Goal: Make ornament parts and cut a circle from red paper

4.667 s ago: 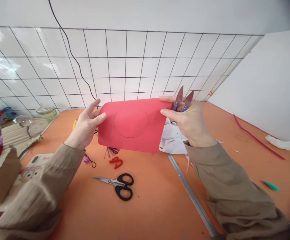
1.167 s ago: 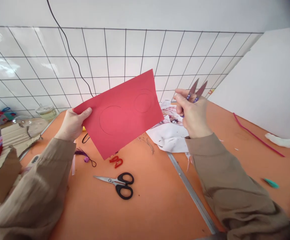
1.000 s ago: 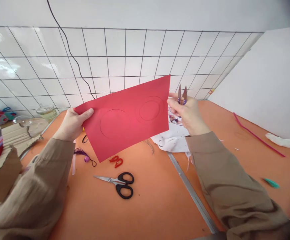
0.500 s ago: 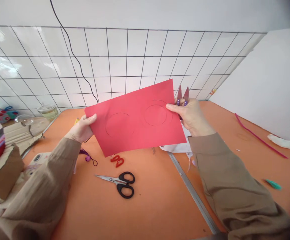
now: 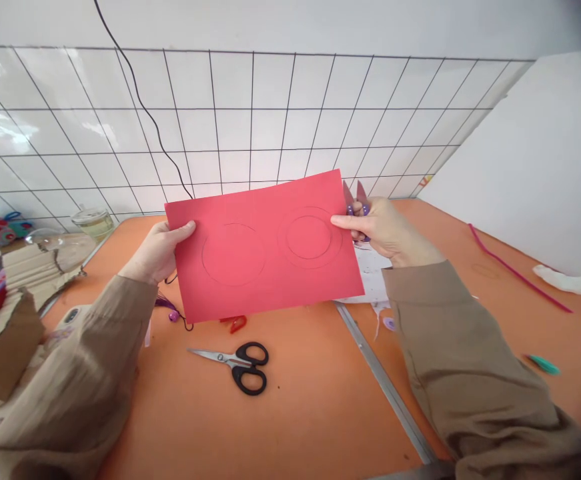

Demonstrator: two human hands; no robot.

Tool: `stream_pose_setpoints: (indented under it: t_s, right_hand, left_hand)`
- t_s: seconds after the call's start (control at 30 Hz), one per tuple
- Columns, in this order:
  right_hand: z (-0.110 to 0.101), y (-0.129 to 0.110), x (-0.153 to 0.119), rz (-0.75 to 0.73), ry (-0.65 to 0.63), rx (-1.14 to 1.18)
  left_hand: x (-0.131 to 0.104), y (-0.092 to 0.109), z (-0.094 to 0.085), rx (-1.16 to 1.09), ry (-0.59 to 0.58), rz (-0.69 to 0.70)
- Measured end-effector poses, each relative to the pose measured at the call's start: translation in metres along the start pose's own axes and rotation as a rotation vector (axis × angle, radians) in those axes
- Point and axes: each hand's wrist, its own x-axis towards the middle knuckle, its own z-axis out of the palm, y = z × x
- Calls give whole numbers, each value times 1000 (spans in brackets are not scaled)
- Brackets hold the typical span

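A red sheet of paper [image 5: 270,300] hangs in the air between my hands, with thin circles drawn on it, one at the left and two nested at the right. My left hand [image 5: 163,250] pinches its left edge, thumb in front. At the right edge my right hand [image 5: 385,230] grips the sheet and also holds purple-handled scissors [image 5: 361,193], blades apart and pointing up. Below the sheet, black-handled scissors [image 5: 243,367] lie on the orange table [image 5: 270,433], beside small red loops [image 5: 239,325].
Cardboard [image 5: 7,333], a glass jar [image 5: 93,223] and a phone [image 5: 73,317] are at the left. White paper [image 5: 373,273] lies behind my right wrist. A metal strip [image 5: 383,380] crosses the table. A pink stick [image 5: 520,267] and a green piece [image 5: 543,365] lie at the right.
The red sheet has turned to a more level tilt and its left part has come lower, showing the circles more fully. Both hands still hold it; the right hand and its scissors sit slightly lower.
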Motion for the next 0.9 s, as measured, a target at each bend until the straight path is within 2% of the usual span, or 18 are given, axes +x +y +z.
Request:
stream_pose_setpoints:
  t_s: [0.17,0.33,0.5,0.67,0.77,0.9]
  right_hand:
    - [-3,-1,-2,1,-42,-73]
    - [-1,-3,-4,-25,-1,-145]
    - [-3,-1,0,-66,56,-37]
    - [3,-3,-1,-72,85,121]
    - [10,-8,-5,-79,85,185]
    - [16,-12,-8,-83,106,295]
  left_hand:
    - [-2,4,2,-14,23,-60]
    - [-4,8,5,4,-7,-52]
    - [-2,8,0,32,-93,-41]
    - [3,5,-4,2,-2,53]
    - [1,11,-4,-26,11,101]
    - [-7,25,-6,-40,-44,161]
